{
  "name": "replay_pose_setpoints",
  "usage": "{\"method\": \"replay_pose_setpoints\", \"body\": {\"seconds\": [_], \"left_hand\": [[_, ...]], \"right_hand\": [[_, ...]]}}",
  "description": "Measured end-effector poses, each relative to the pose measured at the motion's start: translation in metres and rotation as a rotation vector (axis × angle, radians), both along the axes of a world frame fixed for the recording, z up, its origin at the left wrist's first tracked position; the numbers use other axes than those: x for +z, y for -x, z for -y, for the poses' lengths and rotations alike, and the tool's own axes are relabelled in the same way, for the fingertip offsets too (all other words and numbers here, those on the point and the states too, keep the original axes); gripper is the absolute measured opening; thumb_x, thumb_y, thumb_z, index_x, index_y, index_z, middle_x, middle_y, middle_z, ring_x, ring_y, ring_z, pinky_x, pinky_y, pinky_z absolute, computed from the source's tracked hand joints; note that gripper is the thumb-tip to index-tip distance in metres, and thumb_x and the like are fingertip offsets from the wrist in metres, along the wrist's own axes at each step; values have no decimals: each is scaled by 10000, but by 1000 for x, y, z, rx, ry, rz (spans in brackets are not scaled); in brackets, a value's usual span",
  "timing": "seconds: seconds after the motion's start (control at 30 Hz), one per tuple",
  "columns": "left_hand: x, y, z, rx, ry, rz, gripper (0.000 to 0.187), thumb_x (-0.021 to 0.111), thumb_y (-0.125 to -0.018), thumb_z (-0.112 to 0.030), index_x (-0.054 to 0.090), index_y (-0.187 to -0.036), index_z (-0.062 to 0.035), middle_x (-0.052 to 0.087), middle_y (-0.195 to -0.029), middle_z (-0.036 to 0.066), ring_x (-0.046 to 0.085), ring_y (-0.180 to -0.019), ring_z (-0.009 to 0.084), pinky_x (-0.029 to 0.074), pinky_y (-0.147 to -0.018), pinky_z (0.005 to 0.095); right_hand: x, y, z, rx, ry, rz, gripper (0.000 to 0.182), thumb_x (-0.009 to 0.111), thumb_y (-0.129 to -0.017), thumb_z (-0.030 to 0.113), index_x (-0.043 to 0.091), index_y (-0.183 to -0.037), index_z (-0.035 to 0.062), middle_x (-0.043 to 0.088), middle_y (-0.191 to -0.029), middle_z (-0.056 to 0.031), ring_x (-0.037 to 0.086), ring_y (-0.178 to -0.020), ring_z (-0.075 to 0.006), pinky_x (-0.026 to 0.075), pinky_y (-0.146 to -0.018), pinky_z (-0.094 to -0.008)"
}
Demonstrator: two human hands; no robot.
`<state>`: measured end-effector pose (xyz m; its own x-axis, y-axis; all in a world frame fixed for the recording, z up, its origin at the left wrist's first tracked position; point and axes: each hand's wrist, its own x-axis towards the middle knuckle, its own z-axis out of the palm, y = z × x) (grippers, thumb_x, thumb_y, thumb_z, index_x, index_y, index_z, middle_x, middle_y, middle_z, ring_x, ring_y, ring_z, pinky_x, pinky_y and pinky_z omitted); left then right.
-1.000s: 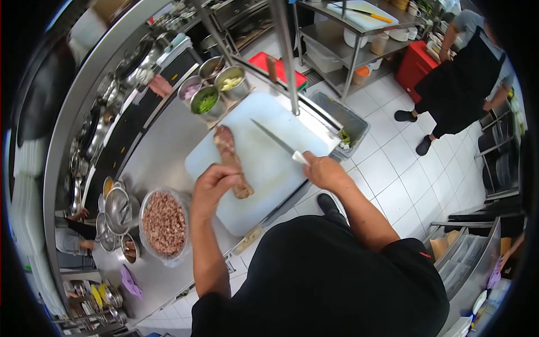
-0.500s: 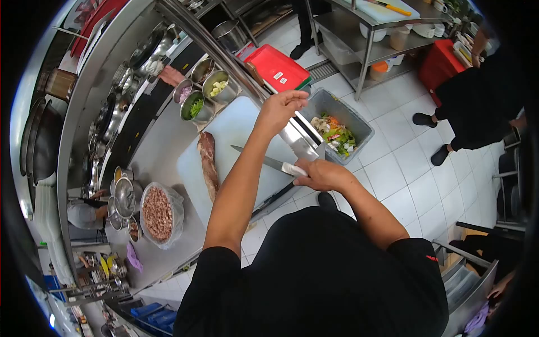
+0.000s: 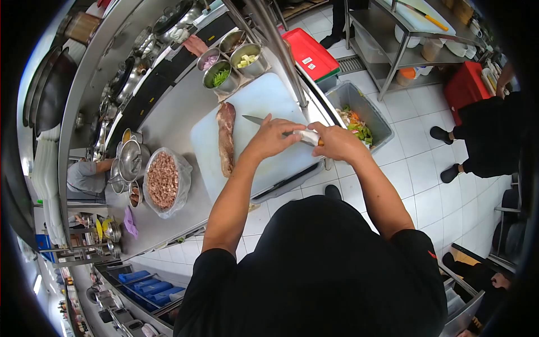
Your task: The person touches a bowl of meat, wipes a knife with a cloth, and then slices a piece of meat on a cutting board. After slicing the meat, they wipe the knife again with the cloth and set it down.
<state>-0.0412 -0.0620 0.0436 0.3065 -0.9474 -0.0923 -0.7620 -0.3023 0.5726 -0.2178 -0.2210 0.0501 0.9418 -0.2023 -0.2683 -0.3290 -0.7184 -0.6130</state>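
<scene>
My right hand [image 3: 339,141] is closed around the handle of a knife, whose blade [image 3: 252,119] points left over the white cutting board [image 3: 268,92]. A crumpled white cloth [image 3: 307,136] is wrapped about the knife near the handle. From above, my left hand [image 3: 274,139] crosses the blade, and its bent fingers grip the cloth's near end. Part of the blade is hidden under that hand. Left of the knife, a long piece of raw meat [image 3: 226,137] lies lengthwise on the board, apart from both hands.
Metal pots of cut greens [image 3: 220,77] and pale chunks [image 3: 248,60] stand beyond the board. A plastic-lined bowl of diced meat [image 3: 163,180] sits to the left. Below the counter's right edge is a grey bin [image 3: 382,115] with vegetable scraps. A person [image 3: 483,129] stands at right.
My left hand has come down from its raised position onto the knife and cloth. My right hand has brought the knife farther over the board. The view has shifted.
</scene>
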Motion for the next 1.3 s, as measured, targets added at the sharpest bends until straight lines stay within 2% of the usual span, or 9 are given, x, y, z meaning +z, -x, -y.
{"method": "replay_pose_setpoints", "body": {"seconds": [0.17, 0.37, 0.47, 0.67, 0.7, 0.87, 1.0, 1.17, 1.3], "left_hand": [[-24, -5, -11, -13, 78, 37, 281, 628, -956, -337, 731, -1196, -233, 711, -1166, 14, 568, -1210, 207, 132, -1209, 564], [-29, 4, -6, -114, 173, 47, 272, 589, -975, -342, 735, -1183, -243, 716, -1122, 15, 589, -1178, 220, 153, -1206, 527], [-30, 1, -8, -139, 142, 89, 268, 564, -988, -336, 739, -1164, -235, 716, -1104, 21, 598, -1152, 218, 161, -1202, 521], [-26, 0, -8, -163, 125, 78, 257, 537, -1002, -315, 737, -1131, -217, 713, -1098, 48, 603, -1144, 237, 208, -1179, 529], [-29, -1, -9, -171, 152, 92, 260, 539, -1001, -313, 732, -1137, -201, 710, -1098, 56, 603, -1144, 238, 212, -1177, 526], [-37, -4, -7, -201, 207, 167, 276, 540, -1001, -307, 715, -1148, -151, 703, -1108, 75, 602, -1148, 256, 236, -1163, 519], [-42, -9, -8, -201, 273, 140, 240, 563, -993, -294, 721, -1107, -154, 710, -1107, 62, 605, -1136, 249, 266, -1142, 524], [-44, -11, -16, -254, 258, 164, 186, 655, -916, -206, 724, -1085, -172, 711, -1094, 44, 616, -1107, 233, 272, -1138, 520], [-42, -10, -21, -232, 284, 91, 179, 671, -899, -187, 724, -1070, -183, 712, -1068, 24, 625, -1078, 220, 271, -1139, 518]], "right_hand": [[2, 10, -7, -89, 109, -91, 822, 792, -763, 248, 413, -1477, 100, 715, -988, -225, 686, -967, -382, 527, -839, -465], [0, 29, -36, -219, 279, 59, 754, 735, -816, 223, 401, -1470, 54, 701, -892, -258, 692, -874, -408, 538, -809, -479], [-7, 30, -41, -239, 305, 40, 785, 758, -811, 269, 401, -1471, 35, 703, -959, -258, 691, -908, -399, 535, -812, -482], [-13, 29, -55, -268, 472, 531, 837, 805, -778, 399, 452, -1459, 64, 687, -963, -205, 684, -908, -373, 535, -807, -457], [-6, 24, -62, -250, 499, 567, 668, 742, -846, 394, 517, -1382, 66, 679, -900, -183, 689, -852, -371, 540, -773, -470], [-29, 1, -69, -211, 499, 169, 312, 533, -973, 281, 583, -1126, 14, 704, -864, -183, 707, -790, -382, 556, -717, -504], [-9, -3, -66, -177, 426, 29, 342, 482, -1001, 311, 574, -1130, 7, 724, -916, -226, 722, -855, -392, 562, -749, -514], [-3, 12, -70, -131, 275, 46, 422, 481, -1003, 436, 566, -1146, 48, 718, -860, -214, 707, -813, -424, 549, -733, -537], [-13, 8, -77, -206, 298, 103, 417, 494, -993, 436, 580, -1100, 42, 706, -812, -219, 703, -774, -421, 548, -709, -536]]}}
